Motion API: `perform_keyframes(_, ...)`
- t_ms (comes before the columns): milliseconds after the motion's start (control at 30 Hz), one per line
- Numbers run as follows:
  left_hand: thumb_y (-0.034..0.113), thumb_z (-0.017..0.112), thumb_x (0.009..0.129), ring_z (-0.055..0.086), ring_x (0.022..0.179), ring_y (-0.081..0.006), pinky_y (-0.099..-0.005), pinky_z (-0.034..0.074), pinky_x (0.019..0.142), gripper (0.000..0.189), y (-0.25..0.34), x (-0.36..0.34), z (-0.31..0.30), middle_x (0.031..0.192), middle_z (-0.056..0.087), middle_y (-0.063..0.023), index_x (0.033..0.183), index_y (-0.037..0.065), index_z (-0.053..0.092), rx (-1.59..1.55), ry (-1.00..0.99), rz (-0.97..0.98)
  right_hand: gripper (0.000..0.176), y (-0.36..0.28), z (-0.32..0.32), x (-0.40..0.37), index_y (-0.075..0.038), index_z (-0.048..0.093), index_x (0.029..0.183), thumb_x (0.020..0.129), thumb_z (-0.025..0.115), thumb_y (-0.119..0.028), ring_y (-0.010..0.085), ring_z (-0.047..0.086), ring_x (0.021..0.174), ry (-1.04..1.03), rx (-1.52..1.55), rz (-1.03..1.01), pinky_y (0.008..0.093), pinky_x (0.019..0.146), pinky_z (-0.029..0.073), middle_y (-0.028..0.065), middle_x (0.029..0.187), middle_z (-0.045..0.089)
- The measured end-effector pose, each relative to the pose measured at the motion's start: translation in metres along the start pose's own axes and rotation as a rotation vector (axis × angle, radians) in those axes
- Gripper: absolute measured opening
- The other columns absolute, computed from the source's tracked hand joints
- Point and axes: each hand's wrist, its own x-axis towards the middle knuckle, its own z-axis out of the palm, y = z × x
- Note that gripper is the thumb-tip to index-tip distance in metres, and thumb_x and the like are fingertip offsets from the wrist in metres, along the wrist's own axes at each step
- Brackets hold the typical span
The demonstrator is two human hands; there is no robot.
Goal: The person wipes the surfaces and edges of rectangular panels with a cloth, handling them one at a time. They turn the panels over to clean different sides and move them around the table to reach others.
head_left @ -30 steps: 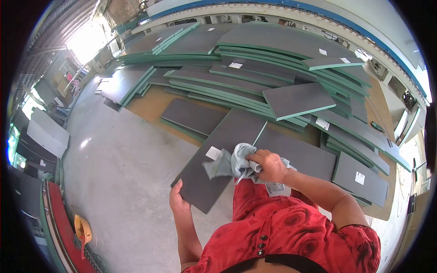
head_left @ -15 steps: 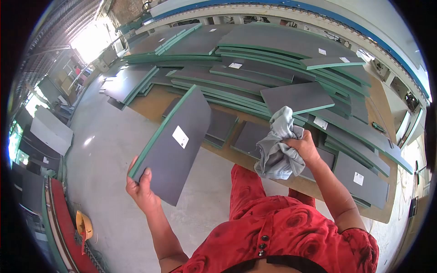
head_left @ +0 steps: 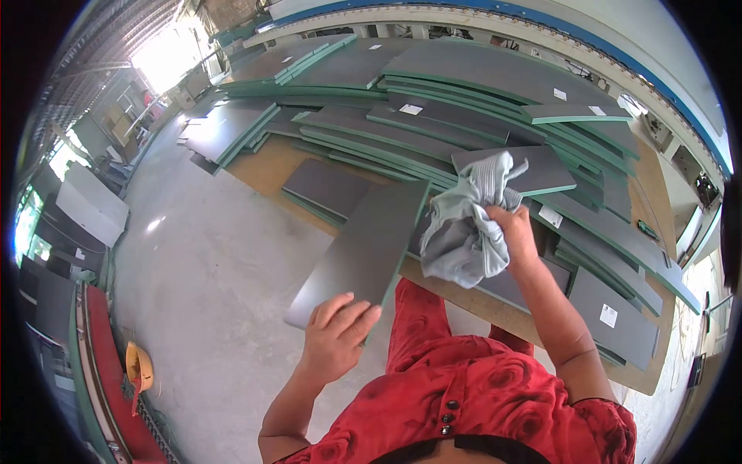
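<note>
Head view: my right hand [head_left: 513, 233] clenches the cloth [head_left: 466, 224]; my left hand [head_left: 332, 344], fingers slightly parted, touches the panel [head_left: 363, 247], which projects past the near edge of the bench [head_left: 255, 168]; whether this hand pinches, I cannot tell

The left-hand grip [head_left: 336, 340] lies over the near end of a dark panel [head_left: 359, 240], fingers [head_left: 352, 319] spread on its face and thumb hidden. The panel slants from above the floor [head_left: 201, 286] toward the worktop [head_left: 251, 164], its right edge green. The right-hand grip [head_left: 514, 232] clutches a bunched grey cloth [head_left: 464, 232] just beside it. Beyond, stacked green-edged boards [head_left: 471, 69] cover much of the worktop, several bearing white labels [head_left: 609, 315].
</note>
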Motion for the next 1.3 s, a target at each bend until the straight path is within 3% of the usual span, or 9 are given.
perform_keyframes(100, 0.009, 0.067, 0.067, 0.047, 0.099, -0.0181, -0.035, 0.037, 0.081, 0.034, -0.004, -0.02, 0.015, 0.094, 0.054, 0.0027, 0.099, 0.02, 0.069, 0.147, 0.048, 0.061, 0.022, -0.021, 0.013, 0.009, 0.007, 0.063, 0.092, 0.075, 0.061, -0.007, 0.0148, 0.062, 0.069, -0.072, -0.023, -0.065, 0.0277, 0.064, 0.05, 0.009, 0.082, 0.065)
perform_keyframes(233, 0.009, 0.067, 0.066, 0.047, 0.099, -0.0188, -0.0357, 0.036, 0.083, 0.035, -0.007, -0.035, 0.018, 0.094, 0.053, 0.003, 0.099, 0.02, 0.07, 0.17, 0.051, 0.044, 0.019, -0.039, 0.062, 0.01, 0.004, 0.065, 0.091, 0.077, 0.062, -0.009, 0.0124, 0.061, 0.068, -0.169, 0.156, -0.104, 0.0267, 0.065, 0.049, 0.0069, 0.08, 0.065)
perform_keyframes(400, 0.012, 0.067, 0.073, 0.033, 0.117, -0.0278, -0.0477, 0.031, 0.096, 0.031, -0.006, -0.044, 0.024, 0.119, 0.04, -0.0059, 0.098, 0.03, 0.069, 0.285, 0.139, -0.004, 0.021, -0.016, 0.12, -0.006, 0.002, 0.064, 0.098, 0.078, 0.062, -0.005, 0.0137, 0.063, 0.074, -0.401, 0.388, 0.112, 0.0282, 0.072, 0.051, 0.0072, 0.088, 0.067)
perform_keyframes(533, 0.015, 0.069, 0.075, 0.018, 0.128, -0.0342, -0.0549, 0.025, 0.101, 0.029, -0.017, -0.057, 0.034, 0.13, 0.027, -0.01, 0.099, 0.031, 0.069, 0.316, 0.221, 0.036, 0.037, 0.054, 0.153, -0.032, -0.007, 0.061, 0.111, 0.075, 0.067, -0.013, 0.0227, 0.062, 0.093, -0.757, -0.184, 0.019, 0.038, 0.083, 0.049, 0.0084, 0.099, 0.066)
perform_keyframes(600, 0.017, 0.073, 0.074, 0.011, 0.132, -0.0379, -0.0566, 0.02, 0.103, 0.03, -0.027, -0.071, 0.044, 0.135, 0.02, -0.0109, 0.1, 0.032, 0.069, 0.323, 0.291, 0.065, 0.048, 0.08, 0.155, -0.038, -0.008, 0.059, 0.115, 0.069, 0.071, -0.017, 0.0277, 0.058, 0.105, -1.051, -0.725, -0.369, 0.0391, 0.089, 0.046, 0.0134, 0.116, 0.06)
perform_keyframes(700, 0.021, 0.074, 0.075, 0.009, 0.133, -0.0395, -0.0582, 0.019, 0.105, 0.033, -0.035, -0.092, 0.061, 0.139, 0.015, -0.01, 0.105, 0.032, 0.067, 0.288, 0.266, -0.018, 0.054, 0.093, 0.161, -0.039, -0.013, 0.061, 0.115, 0.062, 0.073, -0.018, 0.0314, 0.052, 0.113, -1.131, -0.861, -0.546, 0.0408, 0.093, 0.044, 0.0139, 0.119, 0.057)
perform_keyframes(800, 0.02, 0.071, 0.078, 0.008, 0.135, -0.0398, -0.0598, 0.019, 0.105, 0.034, -0.028, -0.076, 0.044, 0.141, 0.013, -0.0087, 0.109, 0.031, 0.065, 0.29, 0.244, 0.003, 0.055, 0.103, 0.152, -0.013, -0.017, 0.061, 0.113, 0.059, 0.073, -0.017, 0.0289, 0.054, 0.111, -0.935, -0.96, -0.79, 0.0385, 0.092, 0.045, 0.0123, 0.118, 0.058)
perform_keyframes(1033, 0.018, 0.067, 0.079, 0.019, 0.135, -0.0415, -0.0603, 0.024, 0.104, 0.033, -0.033, -0.078, 0.043, 0.143, 0.024, -0.0074, 0.11, 0.032, 0.065, 0.214, 0.153, 0.038, 0.05, 0.136, 0.114, 0.141, -0.023, 0.059, 0.118, 0.069, 0.067, -0.027, 0.0302, 0.053, 0.112, -0.531, -1.328, -0.301, 0.0392, 0.094, 0.044, 0.0084, 0.119, 0.057)
perform_keyframes(1300, 0.018, 0.067, 0.077, 0.034, 0.128, -0.0419, -0.0545, 0.031, 0.1, 0.035, -0.029, -0.072, 0.037, 0.14, 0.034, -0.0049, 0.109, 0.031, 0.065, 0.161, 0.1, -0.007, 0.048, 0.135, 0.095, 0.173, -0.015, 0.057, 0.119, 0.072, 0.061, -0.023, 0.033, 0.049, 0.115, -0.173, -1.409, -0.088, 0.0412, 0.096, 0.042, 0.0122, 0.12, 0.054)
